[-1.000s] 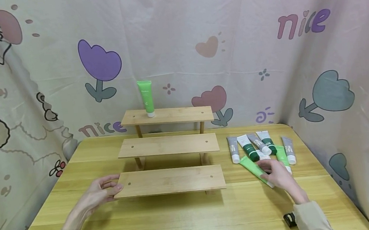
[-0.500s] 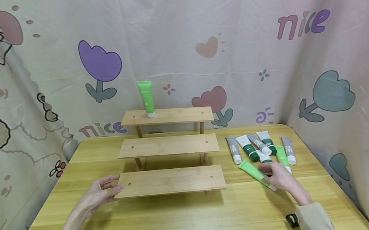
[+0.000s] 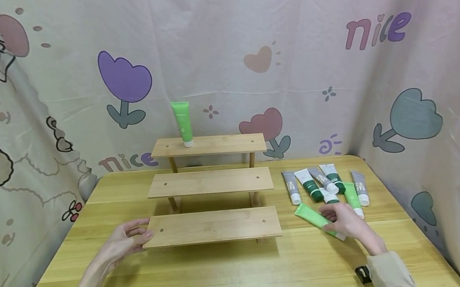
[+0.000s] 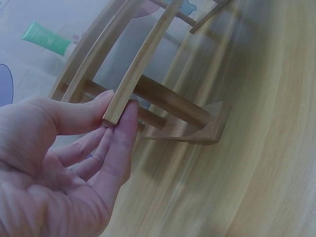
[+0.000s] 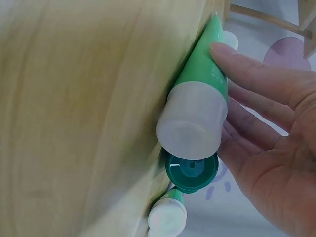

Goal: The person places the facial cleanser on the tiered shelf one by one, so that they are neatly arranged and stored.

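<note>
Head view: the end of the lowest shelf of a wooden rack is being pinched by the left hand, its thumb and fingers being set on opposite faces of the board. Well to the right of that hand, a light green tube is being grasped by the body in the right hand, low over the bench; whether it is being held clear of the surface cannot be told. Just beyond the right hand, the other tubes, in grey, white with dark green, and light green, are being left lying in a loose cluster. Ahead of and between both hands, a standing tube is being supported cap down on the top shelf. Progress is being judged as early: one tube is being displayed, a second is being handled, and the cluster is seemingly being left for later.
</note>
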### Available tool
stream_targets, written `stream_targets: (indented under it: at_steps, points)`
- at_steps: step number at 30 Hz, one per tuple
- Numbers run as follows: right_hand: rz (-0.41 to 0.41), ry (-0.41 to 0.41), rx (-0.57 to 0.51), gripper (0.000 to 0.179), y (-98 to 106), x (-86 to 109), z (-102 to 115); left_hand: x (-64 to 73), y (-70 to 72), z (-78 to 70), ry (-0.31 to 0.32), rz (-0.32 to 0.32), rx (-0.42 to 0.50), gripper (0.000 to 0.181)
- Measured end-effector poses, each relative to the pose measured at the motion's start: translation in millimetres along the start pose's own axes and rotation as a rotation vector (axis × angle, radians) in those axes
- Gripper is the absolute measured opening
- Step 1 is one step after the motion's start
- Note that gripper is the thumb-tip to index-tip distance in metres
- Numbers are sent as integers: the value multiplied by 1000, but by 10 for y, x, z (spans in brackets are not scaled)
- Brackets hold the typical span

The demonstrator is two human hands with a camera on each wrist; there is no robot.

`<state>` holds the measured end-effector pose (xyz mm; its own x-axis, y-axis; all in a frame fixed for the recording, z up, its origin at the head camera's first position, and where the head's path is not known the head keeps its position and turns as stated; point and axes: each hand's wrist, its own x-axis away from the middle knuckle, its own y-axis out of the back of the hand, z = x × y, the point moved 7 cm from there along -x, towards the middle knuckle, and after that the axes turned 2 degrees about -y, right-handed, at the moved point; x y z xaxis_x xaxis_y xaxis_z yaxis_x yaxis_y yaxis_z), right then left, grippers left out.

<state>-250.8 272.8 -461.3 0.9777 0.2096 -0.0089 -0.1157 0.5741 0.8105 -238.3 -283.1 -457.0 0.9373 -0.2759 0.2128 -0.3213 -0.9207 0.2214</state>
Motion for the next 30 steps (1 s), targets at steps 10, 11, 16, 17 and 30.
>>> stream_targets:
  at_steps: [10, 11, 16, 17, 30]
  points:
    - [23, -10, 40, 49, -34, -38, -18, 6, -6, -10, 8, -4, -2, 70]
    - [23, -12, 44, 49, -37, -41, -23, 5, -6, -9, 7, -5, -5, 70]
    - [20, -17, 69, 47, -53, -48, -35, 3, -1, -7, -2, -3, -17, 69]
    - [19, -18, 71, 47, -55, -46, -36, 5, -2, -8, -5, -1, -17, 69]
    - [-22, -17, 67, 53, 41, -28, 39, 6, -10, -26, -3, -6, -3, 72]
